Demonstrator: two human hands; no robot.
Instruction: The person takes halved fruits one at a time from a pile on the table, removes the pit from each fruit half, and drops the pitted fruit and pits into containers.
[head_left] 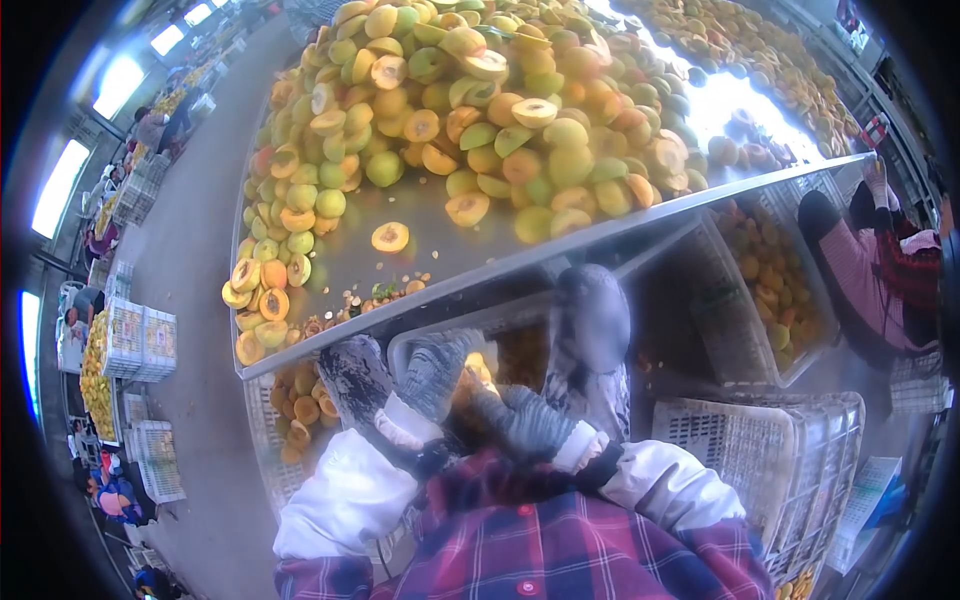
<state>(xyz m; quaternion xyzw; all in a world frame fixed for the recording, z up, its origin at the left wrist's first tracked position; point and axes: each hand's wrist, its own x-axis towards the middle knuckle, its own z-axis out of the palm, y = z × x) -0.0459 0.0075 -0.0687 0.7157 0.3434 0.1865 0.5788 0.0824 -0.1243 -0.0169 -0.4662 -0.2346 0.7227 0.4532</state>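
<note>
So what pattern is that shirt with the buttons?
The shirt is plaid, reddish and purple with pale lines, best seen low in the head view.

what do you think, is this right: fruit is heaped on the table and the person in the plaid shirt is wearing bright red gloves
The glove color is wrong: the head view shows gray gloves, not bright red. The fruit is heaped on the table, and the shirt is plaid.
</note>
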